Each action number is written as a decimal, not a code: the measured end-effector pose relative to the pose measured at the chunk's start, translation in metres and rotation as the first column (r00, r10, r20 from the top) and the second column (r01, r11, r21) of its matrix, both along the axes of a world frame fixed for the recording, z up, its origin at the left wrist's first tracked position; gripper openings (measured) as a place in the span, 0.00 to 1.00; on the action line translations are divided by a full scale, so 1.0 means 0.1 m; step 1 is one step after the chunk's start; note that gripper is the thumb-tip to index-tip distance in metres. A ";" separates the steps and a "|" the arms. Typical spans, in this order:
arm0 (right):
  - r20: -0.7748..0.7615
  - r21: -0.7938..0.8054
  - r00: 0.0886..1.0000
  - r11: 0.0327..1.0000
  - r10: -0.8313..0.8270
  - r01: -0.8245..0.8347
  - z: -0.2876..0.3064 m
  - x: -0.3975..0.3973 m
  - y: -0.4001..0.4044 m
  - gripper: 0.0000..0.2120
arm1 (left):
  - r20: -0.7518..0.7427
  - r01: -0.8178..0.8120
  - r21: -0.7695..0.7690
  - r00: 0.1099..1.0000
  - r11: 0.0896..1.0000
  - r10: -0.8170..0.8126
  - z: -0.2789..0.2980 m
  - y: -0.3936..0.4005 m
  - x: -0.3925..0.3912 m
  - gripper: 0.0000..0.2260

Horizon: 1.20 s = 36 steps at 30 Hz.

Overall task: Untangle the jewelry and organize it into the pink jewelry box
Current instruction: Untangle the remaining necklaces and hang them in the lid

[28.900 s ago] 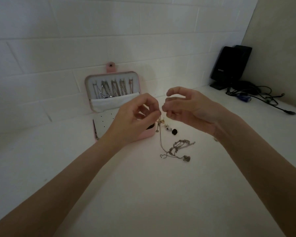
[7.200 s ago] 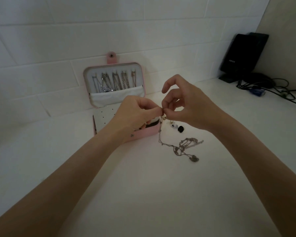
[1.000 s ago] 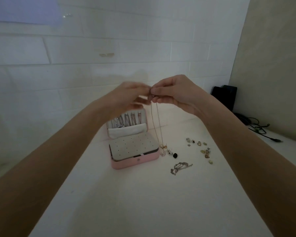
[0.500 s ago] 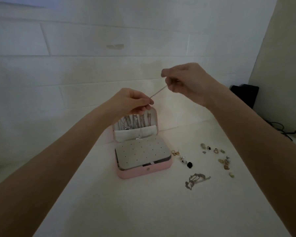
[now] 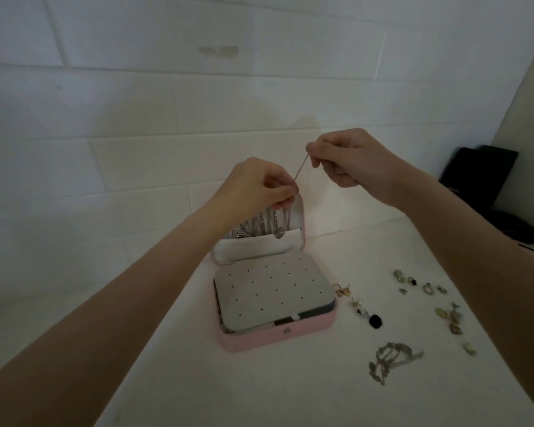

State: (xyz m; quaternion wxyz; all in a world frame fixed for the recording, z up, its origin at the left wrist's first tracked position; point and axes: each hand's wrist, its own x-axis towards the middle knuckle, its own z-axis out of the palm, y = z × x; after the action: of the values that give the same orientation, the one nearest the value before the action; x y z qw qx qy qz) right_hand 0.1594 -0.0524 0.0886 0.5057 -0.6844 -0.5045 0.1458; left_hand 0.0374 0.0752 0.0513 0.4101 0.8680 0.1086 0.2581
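The pink jewelry box [image 5: 278, 335] lies open on the white table, its lid upright against the wall with several chains hanging inside above a white pocket. A grey earring panel [image 5: 272, 295] with small holes covers the base. My left hand [image 5: 259, 186] and my right hand [image 5: 346, 157] pinch a thin necklace chain [image 5: 301, 169] stretched taut between them just above the lid's top edge. The chain's lower part hangs into the lid, with a pendant [image 5: 279, 234] near the pocket. A tangled silver chain [image 5: 389, 360] lies right of the box.
Small earrings and charms [image 5: 356, 305] lie beside the box, with more scattered pieces [image 5: 438, 300] further right. A black device [image 5: 478, 177] with cables stands in the back right corner. A white brick wall runs right behind the box.
Both hands have come down towards the open lid with the chain stretched between them; one second ago they held it together high up, hanging long over the table.
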 end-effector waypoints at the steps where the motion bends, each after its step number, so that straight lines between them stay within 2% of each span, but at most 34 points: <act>1: -0.021 0.012 1.000 1.000 0.008 -0.008 0.00 0.02 0.02 0.15 | 0.022 -0.012 -0.009 1.000 1.000 0.013 -0.02 0.01 0.03 0.06; 4: -0.061 0.026 0.998 1.000 0.005 -0.003 0.00 0.08 0.04 0.14 | 0.055 -0.032 -0.083 0.998 0.996 0.037 -0.08 0.05 0.12 0.05; 8: -0.029 -0.023 0.998 0.998 -0.058 0.057 -0.01 0.17 0.07 0.14 | 0.061 -0.069 -0.115 0.995 0.991 0.076 -0.14 0.08 0.20 0.03; 13: -0.027 -0.092 0.997 0.993 -0.075 0.072 -0.05 0.23 0.13 0.14 | 0.016 -0.141 -0.053 0.990 0.989 0.142 -0.28 0.08 0.27 0.04; 17: -0.031 -0.128 0.997 0.990 -0.064 0.059 -0.10 0.26 0.17 0.14 | 0.008 -0.186 0.107 0.982 0.977 0.186 -0.38 0.06 0.31 0.03; 28: -0.019 -0.182 0.998 0.982 -0.059 0.055 -0.15 0.30 0.23 0.13 | 0.000 -0.188 0.153 0.982 0.970 0.190 -0.50 0.12 0.30 0.05; 33: 0.082 -0.154 0.991 0.981 -0.106 0.118 -0.20 0.26 0.32 0.14 | -0.002 -0.222 0.093 0.975 0.971 0.223 -0.66 0.10 0.29 0.04; 36: 0.160 -0.104 0.978 0.983 -0.132 0.150 -0.19 0.23 0.35 0.14 | 0.008 -0.258 0.184 0.965 0.949 0.261 -0.73 0.06 0.28 0.04</act>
State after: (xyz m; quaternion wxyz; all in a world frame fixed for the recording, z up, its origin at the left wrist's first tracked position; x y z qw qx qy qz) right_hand 0.1829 -0.0175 0.0697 0.4342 -0.7558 -0.4825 0.0856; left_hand 0.0658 0.0814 -0.0213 0.2903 0.8823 0.2009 0.3113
